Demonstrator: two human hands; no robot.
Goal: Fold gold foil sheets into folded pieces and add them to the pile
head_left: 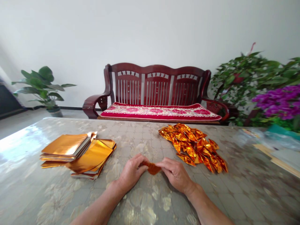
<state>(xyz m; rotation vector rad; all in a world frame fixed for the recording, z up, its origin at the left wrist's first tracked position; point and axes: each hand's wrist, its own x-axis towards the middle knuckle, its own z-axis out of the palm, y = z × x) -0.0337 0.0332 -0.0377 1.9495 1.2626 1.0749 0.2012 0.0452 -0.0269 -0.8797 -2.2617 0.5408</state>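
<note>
Between my two hands, low over the table, is a small folded piece of orange-gold foil paper. My left hand pinches its left end between thumb and fingers. At the right end, the fingers of my right hand are closed on it. To the left lie stacks of flat gold foil sheets, some fanned out and overlapping. A heap of folded gold foil pieces, pointed at their ends, lies beyond my right hand. My fingers hide both ends of the held piece.
The table has a patterned, glossy cover. At its right edge lie clear plastic bags and a flat tan piece. Behind stands a dark red wooden bench with a red floral cushion. Potted plants and purple flowers flank it.
</note>
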